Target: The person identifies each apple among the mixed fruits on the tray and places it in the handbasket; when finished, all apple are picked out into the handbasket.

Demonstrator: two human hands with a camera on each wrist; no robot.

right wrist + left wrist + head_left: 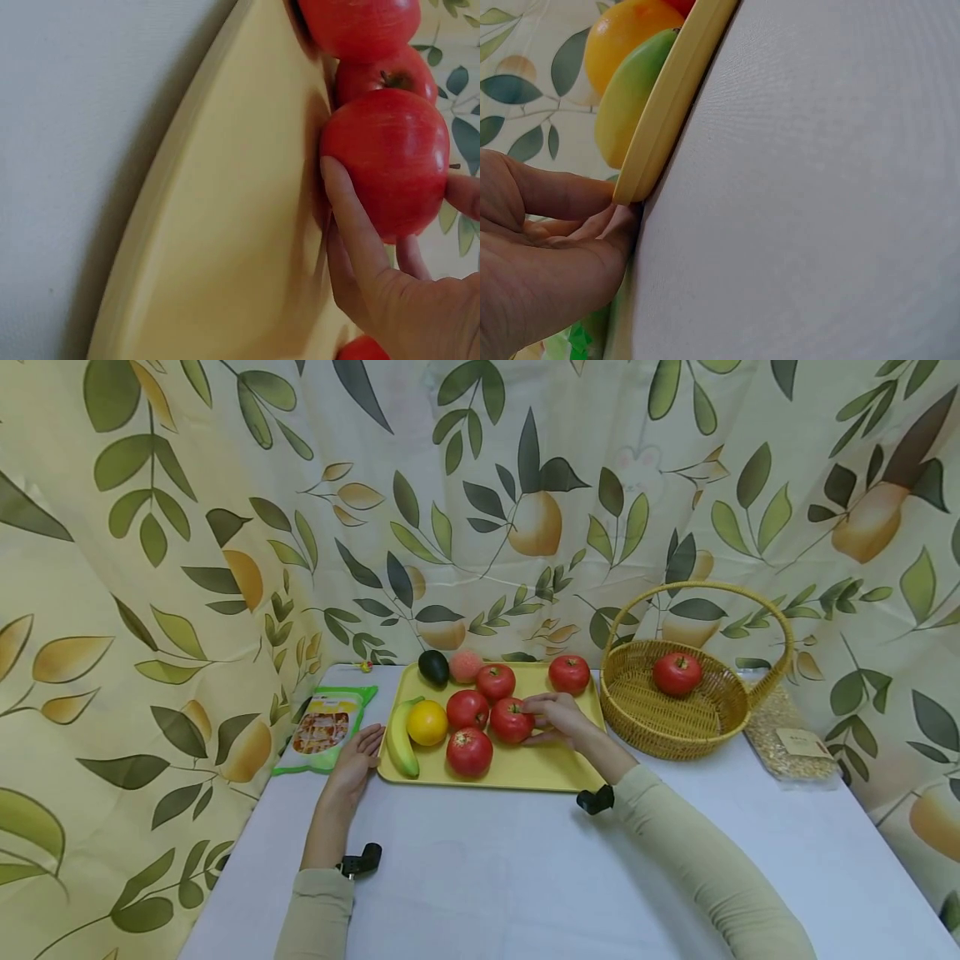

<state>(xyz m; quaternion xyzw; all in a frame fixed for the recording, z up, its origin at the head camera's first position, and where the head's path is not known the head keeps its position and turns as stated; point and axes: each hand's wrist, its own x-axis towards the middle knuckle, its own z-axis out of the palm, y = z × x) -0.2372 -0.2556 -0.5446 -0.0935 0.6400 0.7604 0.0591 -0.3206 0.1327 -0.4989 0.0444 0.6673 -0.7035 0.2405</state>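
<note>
On a shallow yellow tray (547,768) lie several red apples, a banana (401,739), an orange (427,723), a dark green avocado-like fruit (433,668) and a pink peach (466,666). My right hand (558,718) grips one red apple (512,721) from its right side. In the right wrist view, the fingers and thumb spread round that apple (386,165), with other apples right behind it. At the tray's front left corner, my left hand (358,764) pinches the rim. The left wrist view shows its fingertips on the tray's edge (671,105), below the banana (634,97).
Right of the tray stands a woven basket (675,745) with a tall handle and one red apple (677,674) inside. A clear bag of grains (787,735) lies beyond it. Left of the tray lies a green and yellow food packet (325,727). Leaf-patterned cloth hangs behind the white table.
</note>
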